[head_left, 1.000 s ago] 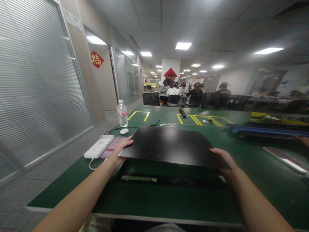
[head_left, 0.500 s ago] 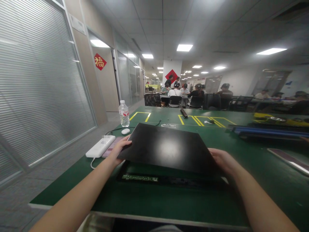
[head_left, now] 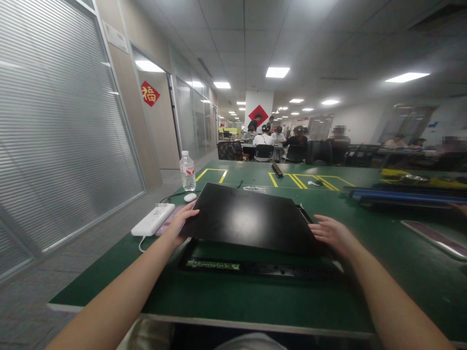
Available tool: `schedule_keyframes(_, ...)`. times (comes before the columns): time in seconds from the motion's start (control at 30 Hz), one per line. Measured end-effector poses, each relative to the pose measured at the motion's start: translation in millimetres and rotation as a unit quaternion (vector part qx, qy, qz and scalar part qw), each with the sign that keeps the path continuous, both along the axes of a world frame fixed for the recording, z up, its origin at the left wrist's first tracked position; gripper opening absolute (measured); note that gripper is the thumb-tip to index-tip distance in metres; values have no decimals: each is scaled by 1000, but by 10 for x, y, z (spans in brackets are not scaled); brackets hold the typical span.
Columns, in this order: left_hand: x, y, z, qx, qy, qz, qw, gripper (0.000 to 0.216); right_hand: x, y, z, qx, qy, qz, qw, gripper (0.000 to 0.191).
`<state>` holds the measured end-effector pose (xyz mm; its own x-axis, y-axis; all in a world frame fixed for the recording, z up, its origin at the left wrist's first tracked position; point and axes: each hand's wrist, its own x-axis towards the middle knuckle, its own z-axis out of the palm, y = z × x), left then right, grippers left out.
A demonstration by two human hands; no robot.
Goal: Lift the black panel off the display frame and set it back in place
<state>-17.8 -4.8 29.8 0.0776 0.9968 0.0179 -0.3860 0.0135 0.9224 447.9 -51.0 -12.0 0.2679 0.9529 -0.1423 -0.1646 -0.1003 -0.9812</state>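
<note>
A flat black screen panel (head_left: 241,218) is tilted above a dark frame (head_left: 284,270) on the green table. My left hand (head_left: 181,224) grips the panel's left edge, thumb on top, the other fingers mostly hidden beneath. At the right edge, my right hand (head_left: 333,234) has its fingers stretched out and apart, with the fingertips at the panel's side. Along the frame's near side shows a green circuit board strip (head_left: 212,265). Part of the frame's right side also shows past the panel; the panel hides the rest.
Left of the panel lie a white power bank (head_left: 153,219), a pinkish phone (head_left: 170,221) and a white rounded case (head_left: 190,197). A water bottle (head_left: 188,171) stands behind them. To the right are a phone-like slab (head_left: 434,239) and long blue-black parts (head_left: 394,197). People sit farther back.
The panel has shifted slightly left, uncovering part of the frame's right side. My right hand's fingers have spread at its edge. My left hand keeps its grip.
</note>
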Motion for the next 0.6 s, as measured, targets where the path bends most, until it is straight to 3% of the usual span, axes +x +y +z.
schedule_keyframes(0.4, -43, 23, -51, 47, 5, -23, 999, 68, 31, -28, 10, 13, -49, -25, 998, 47)
schedule_keyframes(0.6, -27, -6, -24, 46, 2, -24, 999, 73, 13, -15, 6, 24, -15, -38, 999, 44)
